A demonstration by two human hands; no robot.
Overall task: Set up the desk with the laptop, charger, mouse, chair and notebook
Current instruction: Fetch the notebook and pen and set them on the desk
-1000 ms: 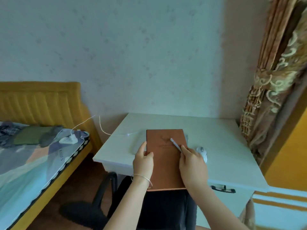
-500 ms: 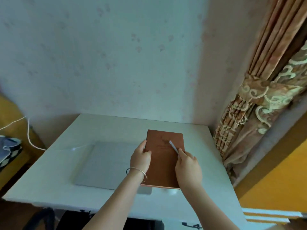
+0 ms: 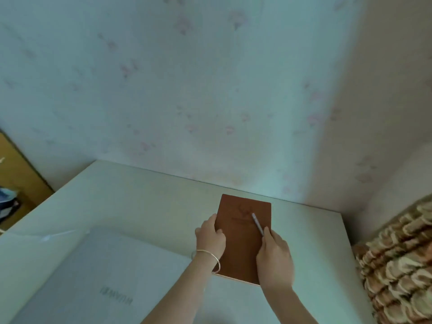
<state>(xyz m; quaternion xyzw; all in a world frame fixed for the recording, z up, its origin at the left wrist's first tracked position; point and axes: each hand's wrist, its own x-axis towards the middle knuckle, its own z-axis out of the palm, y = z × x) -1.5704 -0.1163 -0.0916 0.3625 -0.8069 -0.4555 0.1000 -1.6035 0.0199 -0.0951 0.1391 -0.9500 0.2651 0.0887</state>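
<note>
notebook (image 3: 243,239) | both hands gripping | white desk (image 3: 149,206) | floral wall (image 3: 187,90)

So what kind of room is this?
Probably a bedroom or study corner at home. A white desk stands against pale flowered wallpaper, ruffled patterned curtains hang to its right, and a closed silver laptop lies beside a brown leather-look notebook.

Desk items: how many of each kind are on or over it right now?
Laptop, closed: 1
Notebook, brown: 1
Pen: 1
Hands holding the notebook: 2, left hand and right hand
Total: 5
</note>
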